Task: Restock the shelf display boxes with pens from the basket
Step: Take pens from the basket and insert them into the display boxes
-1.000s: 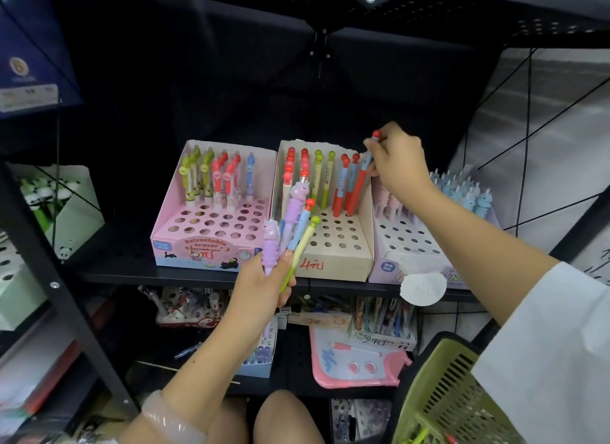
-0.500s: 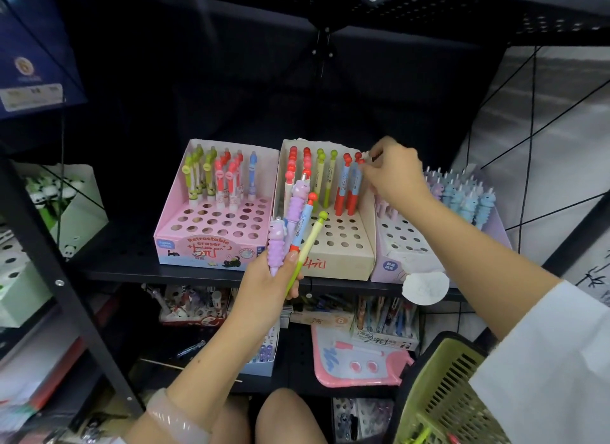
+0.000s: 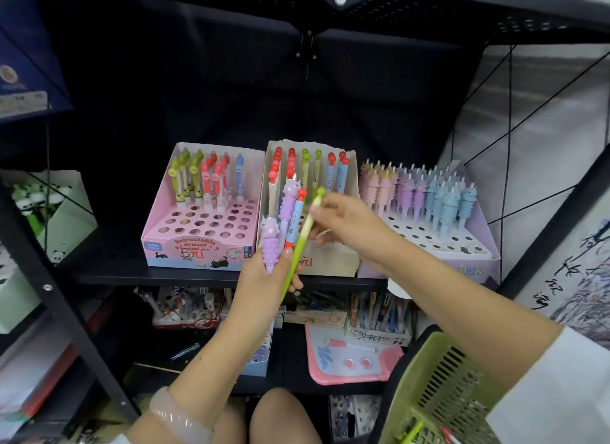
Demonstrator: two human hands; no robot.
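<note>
My left hand [image 3: 267, 277] grips a bunch of pens in front of the shelf: two purple character pens [image 3: 271, 245], a blue pen with a red cap [image 3: 294, 220] and a green pen [image 3: 302, 242]. My right hand [image 3: 348, 220] pinches the upper end of the green pen. Behind them stand three display boxes: a pink box [image 3: 198, 252] at the left, a beige box [image 3: 330, 262] in the middle, and a lilac box [image 3: 462, 265] at the right with several pastel character pens. The green basket [image 3: 429, 394] sits at the lower right.
The boxes stand on a black metal shelf [image 3: 109, 275] under a dark upper shelf. Stationery boxes and a pink tray [image 3: 350, 361] fill the shelf below. A white box with panda pens [image 3: 62, 219] is at the left. My knees show at the bottom.
My right hand left the blue pen standing at the back of the beige box, then came down to the bunch in my left hand and took hold of the green pen.
</note>
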